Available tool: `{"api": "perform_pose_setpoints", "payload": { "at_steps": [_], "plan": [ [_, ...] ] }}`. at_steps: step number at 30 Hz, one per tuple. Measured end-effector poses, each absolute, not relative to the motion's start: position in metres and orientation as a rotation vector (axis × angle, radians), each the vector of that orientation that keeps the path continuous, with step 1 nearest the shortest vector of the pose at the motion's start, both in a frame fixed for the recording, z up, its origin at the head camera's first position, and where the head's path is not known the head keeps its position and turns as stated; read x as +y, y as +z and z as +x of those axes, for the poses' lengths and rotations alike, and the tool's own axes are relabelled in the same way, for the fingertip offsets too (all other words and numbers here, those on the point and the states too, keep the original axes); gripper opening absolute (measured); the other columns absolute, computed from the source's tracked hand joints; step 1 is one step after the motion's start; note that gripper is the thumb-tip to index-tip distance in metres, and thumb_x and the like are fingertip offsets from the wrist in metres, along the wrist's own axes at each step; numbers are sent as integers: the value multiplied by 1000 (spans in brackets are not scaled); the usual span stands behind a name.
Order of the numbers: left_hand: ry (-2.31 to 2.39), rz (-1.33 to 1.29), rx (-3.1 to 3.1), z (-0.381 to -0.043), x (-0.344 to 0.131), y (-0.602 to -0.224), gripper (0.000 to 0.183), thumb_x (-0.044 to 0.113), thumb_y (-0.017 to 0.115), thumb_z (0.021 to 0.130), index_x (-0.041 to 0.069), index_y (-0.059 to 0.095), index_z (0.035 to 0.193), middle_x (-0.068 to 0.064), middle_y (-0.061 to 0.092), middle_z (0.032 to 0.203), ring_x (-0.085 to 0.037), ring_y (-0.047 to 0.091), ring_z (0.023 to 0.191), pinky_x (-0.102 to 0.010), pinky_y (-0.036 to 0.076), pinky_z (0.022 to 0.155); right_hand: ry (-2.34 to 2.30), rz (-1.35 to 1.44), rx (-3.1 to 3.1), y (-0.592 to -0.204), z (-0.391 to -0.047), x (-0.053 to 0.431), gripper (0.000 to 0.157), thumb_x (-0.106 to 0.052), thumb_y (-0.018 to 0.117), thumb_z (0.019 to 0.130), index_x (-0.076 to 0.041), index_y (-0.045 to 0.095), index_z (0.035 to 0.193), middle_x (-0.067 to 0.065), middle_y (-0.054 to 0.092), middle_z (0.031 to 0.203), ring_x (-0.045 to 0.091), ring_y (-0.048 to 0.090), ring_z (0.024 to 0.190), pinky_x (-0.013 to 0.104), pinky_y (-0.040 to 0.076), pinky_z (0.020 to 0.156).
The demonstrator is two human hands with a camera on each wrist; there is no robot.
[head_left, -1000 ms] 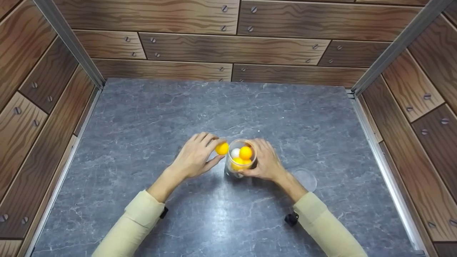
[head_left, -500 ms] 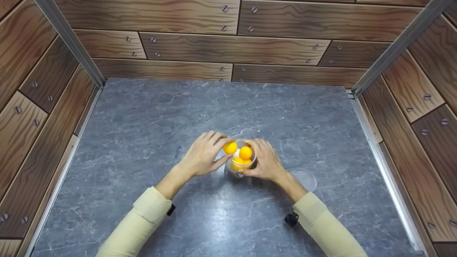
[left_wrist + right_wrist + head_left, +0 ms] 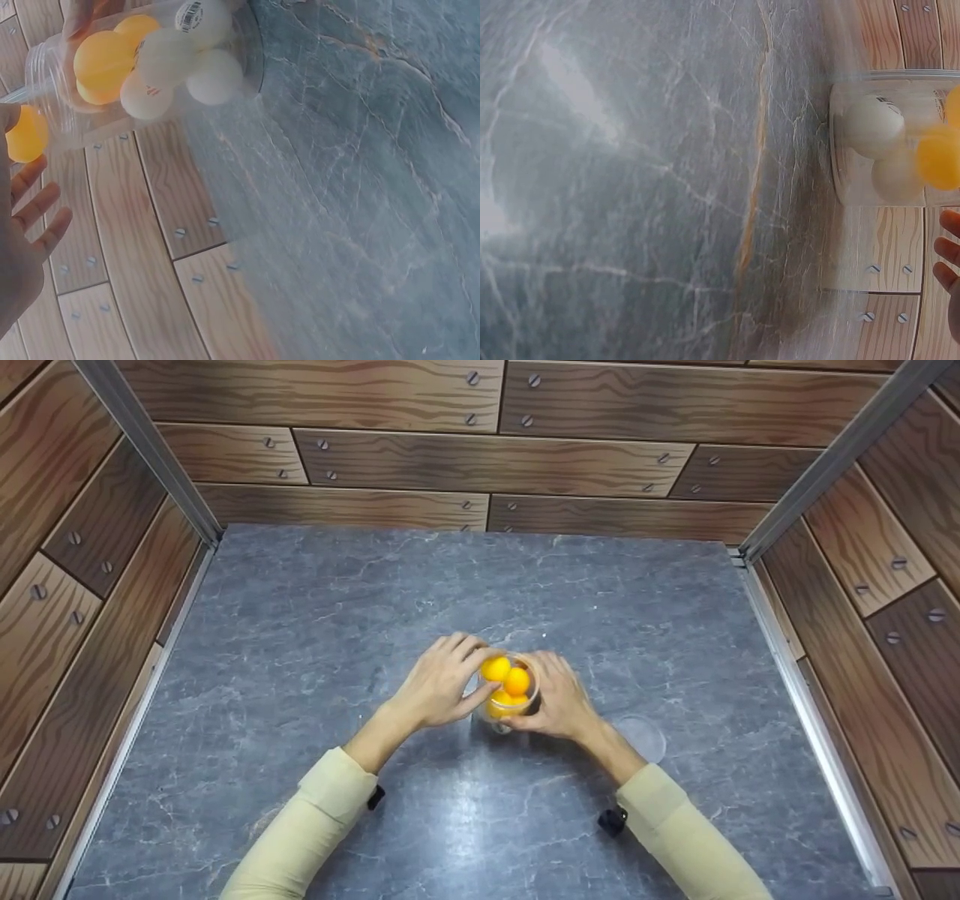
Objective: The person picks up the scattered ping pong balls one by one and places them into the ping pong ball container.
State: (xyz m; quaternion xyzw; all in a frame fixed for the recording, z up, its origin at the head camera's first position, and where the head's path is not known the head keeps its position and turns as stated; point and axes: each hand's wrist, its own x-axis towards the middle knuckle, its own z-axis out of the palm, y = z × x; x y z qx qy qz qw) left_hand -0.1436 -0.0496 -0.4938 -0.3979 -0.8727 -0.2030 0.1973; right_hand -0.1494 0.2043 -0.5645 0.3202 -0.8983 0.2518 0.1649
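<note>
A clear plastic jar [image 3: 112,132] stands upright on the grey marbled table, its mouth uncovered. Through its wall I see white ping-pong balls [image 3: 215,77] and orange ones [image 3: 105,60]. My right hand [image 3: 559,697] grips the jar around its right side, thumb at the front. With thumb and fingers, my left hand [image 3: 442,682] pinches an orange ping-pong ball [image 3: 496,668] over the left part of the jar's mouth. In the left wrist view that held ball sits just outside the rim. Another orange ball [image 3: 517,681] lies high inside the jar, near its opening.
A clear round lid [image 3: 643,740] lies flat on the table, right of the jar and beside the right wrist. Wood-patterned walls [image 3: 487,457] with metal corner posts enclose the table at the back and both sides. Black devices [image 3: 612,820] sit at both wrists.
My left hand has moved right with the orange ball, from beside the jar to over its mouth, now covering the view of the white ball inside. The right hand and jar have stayed put.
</note>
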Motion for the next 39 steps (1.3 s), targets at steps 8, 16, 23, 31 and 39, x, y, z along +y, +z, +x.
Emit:
{"api": "perform_pose_setpoints", "payload": {
  "at_steps": [8, 16, 23, 31, 39],
  "plan": [
    [-562, -1103, -2464, -146, -48, -499, 41, 41, 63, 103, 16, 65, 136, -3, 69, 121, -23, 61, 111, -39, 56, 95, 735, 917, -2554, -565, -149, 203, 108, -94, 51, 80, -4, 60, 138, 13, 69, 121, 31, 64, 110, 52, 54, 93],
    [-561, -1094, -2464, -147, -48, -500, 42, 41, 65, 101, 16, 65, 135, -4, 69, 124, -24, 62, 115, -39, 56, 96, 746, 928, -2556, -566, -148, 201, 105, -90, 59, 78, -3, 59, 137, 13, 68, 120, 30, 63, 109, 50, 53, 90],
    [-586, -1096, -2483, -146, -50, -500, 45, 45, 64, 101, 18, 66, 136, -4, 68, 126, -24, 62, 116, -40, 55, 96, 770, 925, -2568, -565, -148, 200, 103, -86, 65, 77, -1, 61, 134, 13, 68, 120, 31, 63, 110, 51, 54, 91],
    [-662, -1084, -2504, -143, -52, -503, 57, 54, 68, 97, 16, 63, 140, -7, 65, 134, -25, 61, 124, -43, 54, 106, 752, 911, -2596, -564, -147, 203, 112, -98, 47, 79, -4, 58, 139, 14, 69, 122, 32, 64, 111, 53, 54, 93],
    [-721, -1043, -2523, -139, -60, -509, 69, 57, 71, 92, 13, 59, 144, -8, 63, 141, -30, 58, 133, -49, 48, 115, 857, 879, -2676, -560, -144, 204, 111, -94, 55, 79, -6, 53, 148, 15, 68, 128, 33, 63, 117, 59, 51, 106]
  ]
}}
